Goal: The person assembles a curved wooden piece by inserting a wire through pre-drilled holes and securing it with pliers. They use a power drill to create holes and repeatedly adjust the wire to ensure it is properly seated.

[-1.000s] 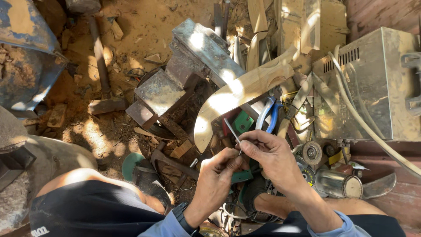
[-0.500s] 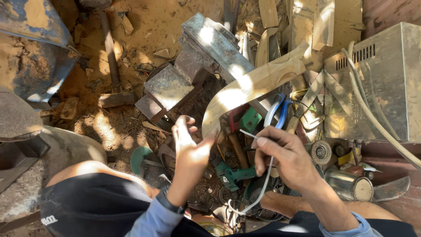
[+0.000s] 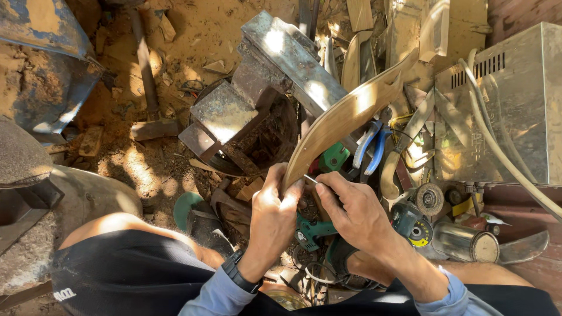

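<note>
Head view: left hand (image 3: 275, 213), spread wide half a second ago, is back, fingers clamped on the curved wooden piece's (image 3: 342, 120) lower end; right hand (image 3: 351, 208) pinches a thin metal tool (image 3: 311, 179) against it over the cluttered ground.

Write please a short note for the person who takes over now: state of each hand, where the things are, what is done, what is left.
Left hand: grips the lower end of the curved wooden piece, which rises up and to the right.
Right hand: pinches a thin metal rod, tip at the wood's lower end.
Nearby: blue-handled pliers by the wood, a green power tool under the hands, a metal box to the right.
Done: wood held, rod set against it.
Left: any mark or hole is not visible, so the work on the wood.
</note>
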